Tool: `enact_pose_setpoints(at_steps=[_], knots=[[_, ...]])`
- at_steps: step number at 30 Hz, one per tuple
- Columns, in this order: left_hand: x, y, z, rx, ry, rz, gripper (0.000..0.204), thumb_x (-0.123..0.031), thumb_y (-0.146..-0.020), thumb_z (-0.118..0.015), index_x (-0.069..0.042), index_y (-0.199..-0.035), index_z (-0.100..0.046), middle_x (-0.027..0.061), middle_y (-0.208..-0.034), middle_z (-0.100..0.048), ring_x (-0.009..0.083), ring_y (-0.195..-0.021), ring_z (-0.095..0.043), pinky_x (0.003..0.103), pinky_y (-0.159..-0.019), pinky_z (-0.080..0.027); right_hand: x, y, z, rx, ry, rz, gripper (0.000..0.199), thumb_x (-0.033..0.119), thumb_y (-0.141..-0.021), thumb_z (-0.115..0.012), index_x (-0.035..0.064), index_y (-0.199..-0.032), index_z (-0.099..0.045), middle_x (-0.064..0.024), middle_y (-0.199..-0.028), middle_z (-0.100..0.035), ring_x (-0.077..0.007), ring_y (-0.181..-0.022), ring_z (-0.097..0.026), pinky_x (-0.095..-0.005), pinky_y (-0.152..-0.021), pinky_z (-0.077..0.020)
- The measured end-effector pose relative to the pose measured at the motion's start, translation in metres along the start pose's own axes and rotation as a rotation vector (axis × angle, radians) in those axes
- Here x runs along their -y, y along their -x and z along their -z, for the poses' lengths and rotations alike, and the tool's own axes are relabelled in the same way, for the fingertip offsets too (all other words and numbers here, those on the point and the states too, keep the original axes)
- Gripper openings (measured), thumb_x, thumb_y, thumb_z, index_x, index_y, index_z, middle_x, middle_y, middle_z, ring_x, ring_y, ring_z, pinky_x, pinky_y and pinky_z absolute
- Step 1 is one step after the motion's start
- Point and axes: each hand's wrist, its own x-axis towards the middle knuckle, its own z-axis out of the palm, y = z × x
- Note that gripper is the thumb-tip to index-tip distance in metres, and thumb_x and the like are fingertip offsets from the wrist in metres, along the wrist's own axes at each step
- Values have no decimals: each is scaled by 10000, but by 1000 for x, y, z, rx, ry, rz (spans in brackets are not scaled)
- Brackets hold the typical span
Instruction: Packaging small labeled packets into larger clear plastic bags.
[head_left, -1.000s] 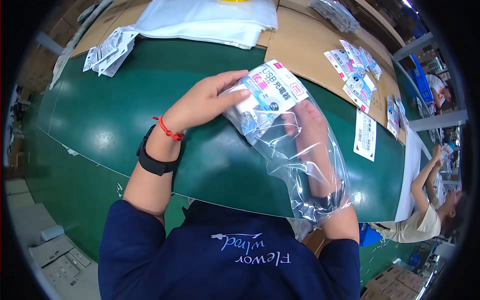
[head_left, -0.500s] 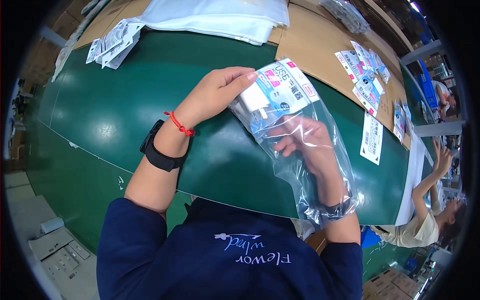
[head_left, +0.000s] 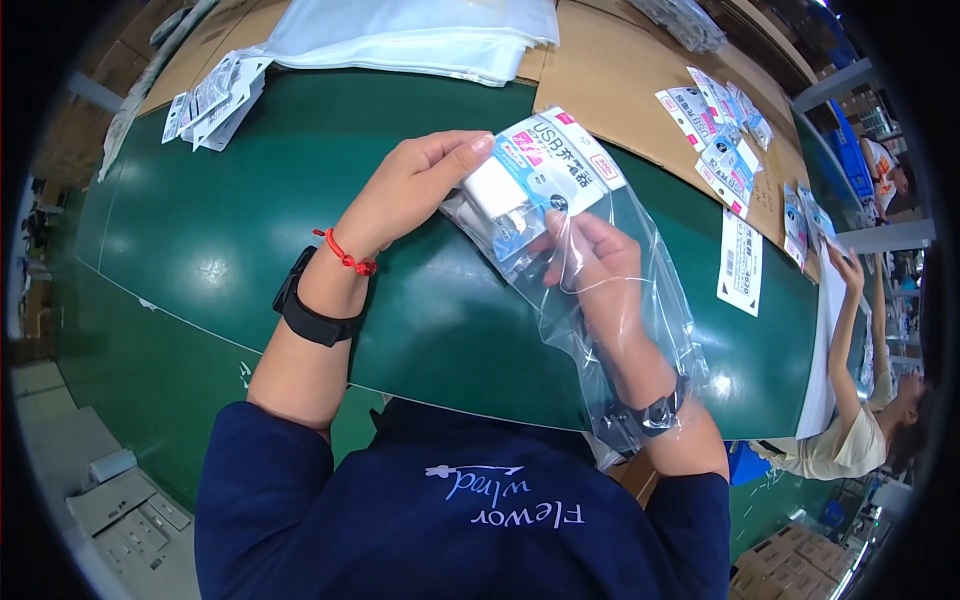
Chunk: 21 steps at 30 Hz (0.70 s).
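A carded charger pack (head_left: 548,165), with a white plug charger under a clear blister, is tilted above the green table. My left hand (head_left: 425,180) is closed on its left edge, thumb on top and the other fingers hidden behind. A long clear plastic bag (head_left: 650,270) surrounds the pack's lower part and covers my right hand (head_left: 597,262) down past the wrist. Inside that bag, my right thumb and fingertips close on the pack's lower edge. More packs may lie beneath the top one; I cannot tell how many.
White cards (head_left: 215,100) lie at the far left of the green table (head_left: 220,240). Stacked white bags (head_left: 410,35) are at the back. More carded packs (head_left: 725,140) rest on cardboard (head_left: 600,80); a printed white label (head_left: 740,262) hangs below. A co-worker (head_left: 850,420) is at the right.
My right fingers, loosely spread before, have closed on the pack's lower edge. Both hands and the pack have shifted slightly left in view. The co-worker's hand has moved toward the packs on the right.
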Motion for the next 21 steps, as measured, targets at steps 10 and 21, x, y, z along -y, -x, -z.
enact_pose_setpoints(at_steps=[10, 21], knots=[[0, -1, -2, -51, -31, -34, 433, -341, -941, -549, 25, -1167, -602, 52, -1001, -657, 85, -909, -562, 234, -819, -453, -15, -5, -9, -175, -152, 228, 211, 187, -935, -556, 12, -1043, -603, -15, -742, -628, -36, -603, -513, -175, -514, -352], [-4, 5, -4, -9, -5, 2, 407, -298, -907, -605, 38, -1139, -605, 61, -947, -663, 83, -860, -583, 220, -770, -466, -10, -6, 10, -5, 231, 104, 196, 224, -910, -611, 29, -891, -625, 9, -691, -580, -21, -569, -469, -180, -495, -342]])
